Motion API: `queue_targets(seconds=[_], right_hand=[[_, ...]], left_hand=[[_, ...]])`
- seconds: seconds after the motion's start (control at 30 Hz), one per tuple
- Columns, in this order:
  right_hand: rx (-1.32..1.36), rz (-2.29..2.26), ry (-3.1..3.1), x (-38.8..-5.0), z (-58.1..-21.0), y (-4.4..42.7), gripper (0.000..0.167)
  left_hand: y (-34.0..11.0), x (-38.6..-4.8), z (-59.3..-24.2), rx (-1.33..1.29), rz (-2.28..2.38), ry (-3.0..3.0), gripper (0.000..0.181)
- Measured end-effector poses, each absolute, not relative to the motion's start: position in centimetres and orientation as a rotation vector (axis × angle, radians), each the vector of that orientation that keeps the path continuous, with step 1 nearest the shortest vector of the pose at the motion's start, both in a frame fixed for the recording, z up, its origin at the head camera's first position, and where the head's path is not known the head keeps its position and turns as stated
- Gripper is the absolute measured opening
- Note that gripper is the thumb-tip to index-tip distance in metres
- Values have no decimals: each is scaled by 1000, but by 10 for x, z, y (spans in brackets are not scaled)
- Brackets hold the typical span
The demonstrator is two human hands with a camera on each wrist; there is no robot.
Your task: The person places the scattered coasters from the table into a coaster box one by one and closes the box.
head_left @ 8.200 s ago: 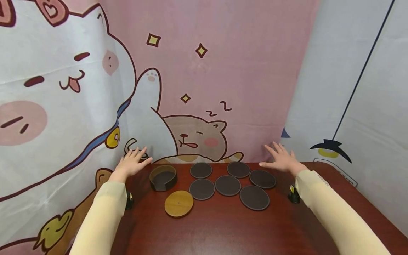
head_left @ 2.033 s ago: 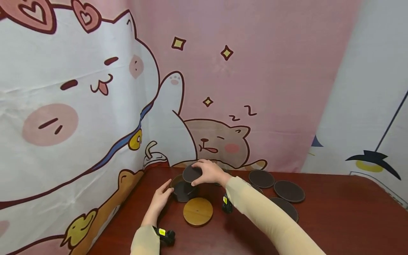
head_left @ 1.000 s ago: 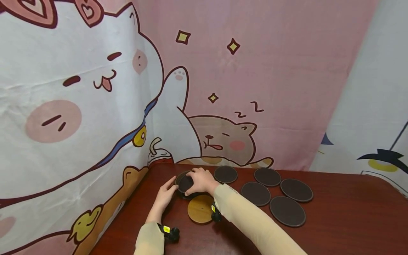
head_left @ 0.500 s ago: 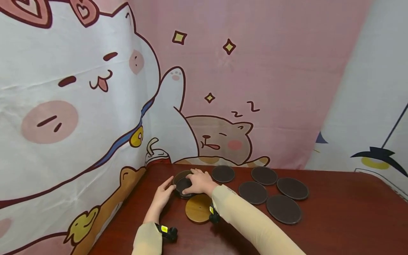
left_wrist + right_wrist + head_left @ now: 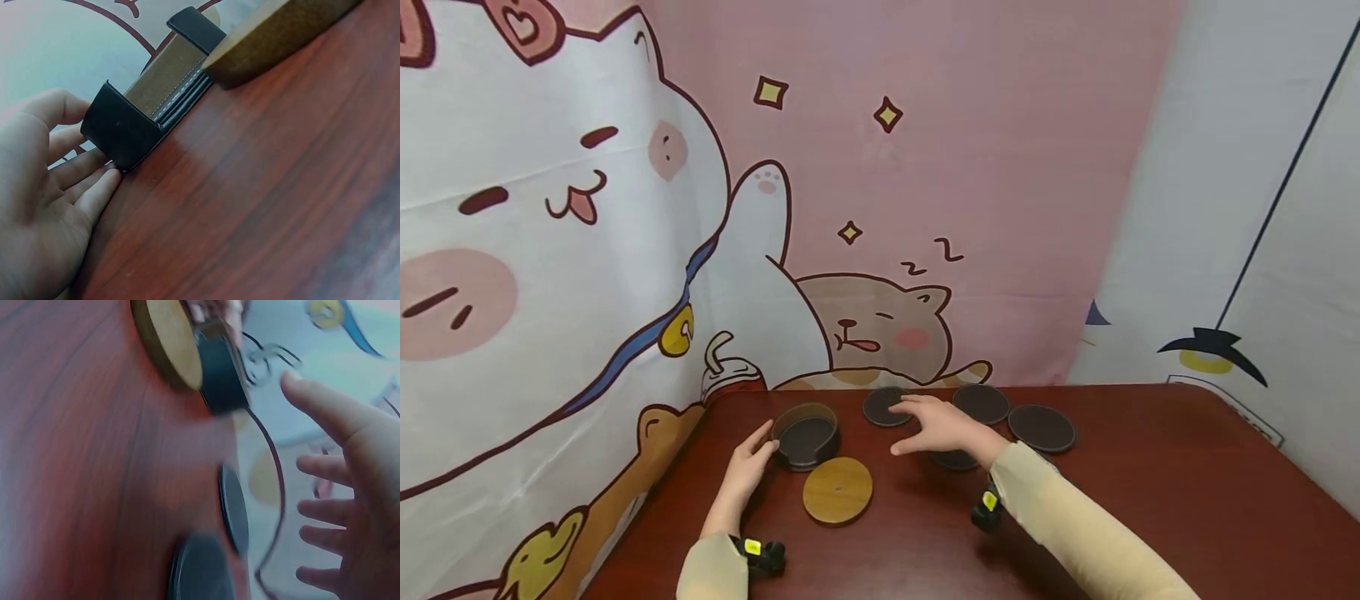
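A round black coaster holder (image 5: 807, 442) with a cut-out front and brown lining stands at the table's left, dark coaster surface showing inside. My left hand (image 5: 747, 471) touches its outer left wall with fairly straight fingers; in the left wrist view these fingers (image 5: 81, 165) lie against the black wall. My right hand (image 5: 943, 429) hovers over the loose dark coasters, fingers spread, holding nothing. One round coaster (image 5: 883, 407) lies behind its fingertips, another coaster (image 5: 981, 403) behind the hand. A coaster (image 5: 953, 460) under the hand is partly hidden.
A round wooden disc (image 5: 838, 492) lies just in front of the holder. Another dark coaster (image 5: 1042, 428) lies to the right, and the right sleeve (image 5: 1075, 508) covers what is behind it. The printed cloth (image 5: 1015, 208) hangs along the back edge of the reddish table (image 5: 880, 554).
My right hand lowered a coaster into the holder, let go, and moved right over the loose coasters. My left hand stays at the holder's side. The head view has turned right.
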State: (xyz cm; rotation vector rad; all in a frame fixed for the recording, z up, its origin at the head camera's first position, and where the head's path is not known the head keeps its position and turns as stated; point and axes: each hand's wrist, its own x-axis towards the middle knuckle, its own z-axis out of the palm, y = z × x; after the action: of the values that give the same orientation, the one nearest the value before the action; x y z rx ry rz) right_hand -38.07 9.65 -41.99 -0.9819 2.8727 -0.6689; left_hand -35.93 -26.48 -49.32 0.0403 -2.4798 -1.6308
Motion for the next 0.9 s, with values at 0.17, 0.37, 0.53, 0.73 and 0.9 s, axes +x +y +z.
queue_targets(seconds=[0.17, 0.37, 0.53, 0.73, 0.9], right_hand=[[-995, -774, 2856, -363, -433, 160, 79], [-904, -791, 2869, -344, -447, 221, 89], [-826, -794, 2850, -335, -458, 245, 93], [-769, -769, 2779, -333, -466, 257, 100], [-800, -801, 2741, -333, -470, 261, 101]], left_hand=[[-269, -357, -492, 58, -1632, -2498, 53], [-267, -357, -492, 47, -1641, -2503, 53], [-266, -356, -492, 56, -1617, -2519, 53], [-266, -357, -491, 39, -1610, -2513, 53], [-266, -356, -491, 47, -1615, -2515, 52]])
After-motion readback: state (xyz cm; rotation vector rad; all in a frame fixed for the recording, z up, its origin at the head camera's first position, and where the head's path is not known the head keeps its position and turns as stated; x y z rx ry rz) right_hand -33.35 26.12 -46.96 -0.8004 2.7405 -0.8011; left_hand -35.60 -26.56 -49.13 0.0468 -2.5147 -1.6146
